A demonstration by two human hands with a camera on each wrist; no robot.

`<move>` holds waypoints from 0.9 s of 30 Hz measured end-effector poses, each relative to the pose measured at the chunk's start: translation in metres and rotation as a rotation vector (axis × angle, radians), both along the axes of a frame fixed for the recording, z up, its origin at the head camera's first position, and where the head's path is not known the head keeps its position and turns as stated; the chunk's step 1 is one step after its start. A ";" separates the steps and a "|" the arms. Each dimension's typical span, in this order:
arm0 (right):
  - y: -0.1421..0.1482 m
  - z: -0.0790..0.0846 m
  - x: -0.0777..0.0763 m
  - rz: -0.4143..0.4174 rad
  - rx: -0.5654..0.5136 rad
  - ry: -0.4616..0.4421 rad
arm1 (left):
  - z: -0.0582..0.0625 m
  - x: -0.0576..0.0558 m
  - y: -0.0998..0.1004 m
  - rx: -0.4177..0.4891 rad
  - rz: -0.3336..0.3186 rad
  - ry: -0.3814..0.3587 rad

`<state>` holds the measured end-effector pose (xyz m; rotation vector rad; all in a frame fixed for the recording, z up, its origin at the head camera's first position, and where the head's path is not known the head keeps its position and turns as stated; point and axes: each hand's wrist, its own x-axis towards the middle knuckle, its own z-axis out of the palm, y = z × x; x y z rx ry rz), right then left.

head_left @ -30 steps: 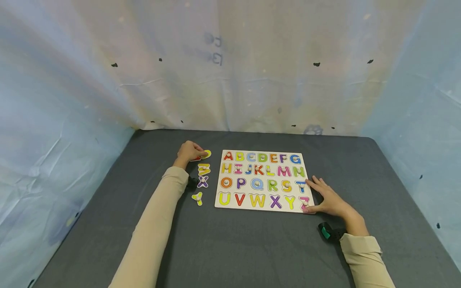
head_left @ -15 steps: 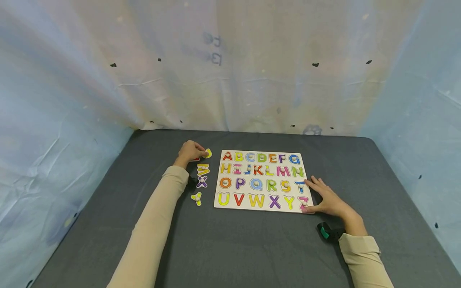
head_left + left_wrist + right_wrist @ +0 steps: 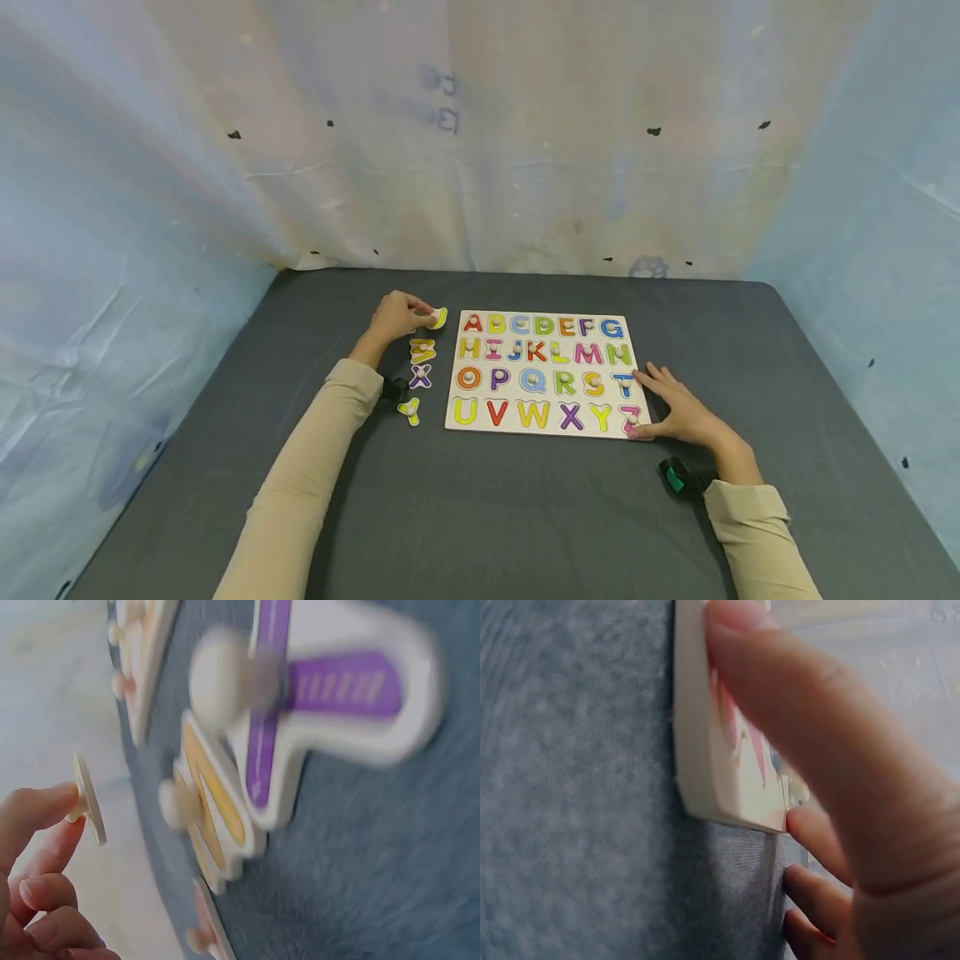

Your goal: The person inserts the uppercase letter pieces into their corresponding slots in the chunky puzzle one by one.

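My left hand (image 3: 393, 317) pinches the small knob of a yellow letter puzzle piece (image 3: 440, 317), its curved stroke partly hidden by the fingers. In the left wrist view this piece (image 3: 91, 801) is edge-on and raised above the cloth. Right of it lies a white alphabet board (image 3: 540, 432), knobbed letters filling its upper rows. Its U, V, W, X and Y places show no knobs. My right hand (image 3: 678, 412) rests at the board's right edge, thumb by the Z corner, fingers spread near the T.
Near the left forearm lie a yellow W piece (image 3: 422, 351), a purple X piece (image 3: 421, 377) and a yellow Y piece (image 3: 408, 410). A reddish piece (image 3: 210, 924) lies beyond the W in the left wrist view. Pale curtains (image 3: 525, 167) stand behind the grey cloth-covered table (image 3: 525, 517).
The left hand has lifted the yellow piece and shifted it slightly right, towards the board. The red piece beside it is now hidden in the head view. The right hand stays put.
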<state>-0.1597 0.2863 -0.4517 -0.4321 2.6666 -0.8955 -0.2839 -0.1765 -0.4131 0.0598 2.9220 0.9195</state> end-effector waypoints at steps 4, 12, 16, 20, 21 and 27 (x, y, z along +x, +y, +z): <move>0.001 0.000 0.000 0.000 -0.006 -0.009 | 0.003 0.015 0.005 0.037 -0.060 0.024; 0.001 0.002 -0.001 0.005 -0.009 -0.003 | 0.010 0.041 0.013 0.085 -0.129 0.025; 0.001 0.000 0.000 0.010 -0.007 0.000 | 0.011 0.054 0.017 0.114 -0.165 0.030; 0.001 0.000 -0.001 0.011 -0.006 0.009 | 0.009 0.065 0.021 0.135 -0.200 0.049; 0.001 -0.001 -0.001 0.011 -0.004 0.009 | 0.008 0.068 0.021 0.135 -0.211 0.051; 0.001 0.001 0.000 0.019 0.006 -0.003 | 0.004 0.084 0.027 0.135 -0.251 0.026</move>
